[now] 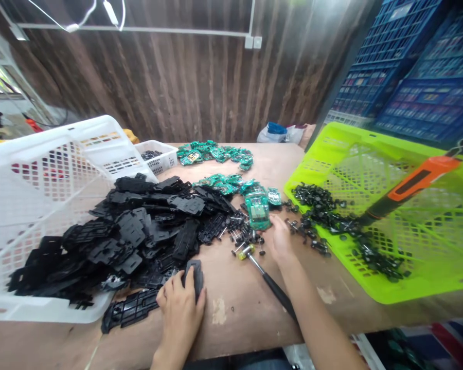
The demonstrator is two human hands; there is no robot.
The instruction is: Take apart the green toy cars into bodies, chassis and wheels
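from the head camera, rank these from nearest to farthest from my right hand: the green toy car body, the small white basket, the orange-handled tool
From the right hand:
1. Green toy car body, just beyond the fingers, slightly left.
2. Orange-handled tool, off to the right, lying in the lime-green crate.
3. Small white basket, far back left.

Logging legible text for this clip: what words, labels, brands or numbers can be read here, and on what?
None can be read.
Blue stacked plastic crates: coloured packs inside, print too blurred.
Teal toy car bodies: no legible markings.
Black plastic chassis plate under the left hand: plain.
Orange-and-black screwdriver: no brand visible.
Right hand: nothing printed nearby.
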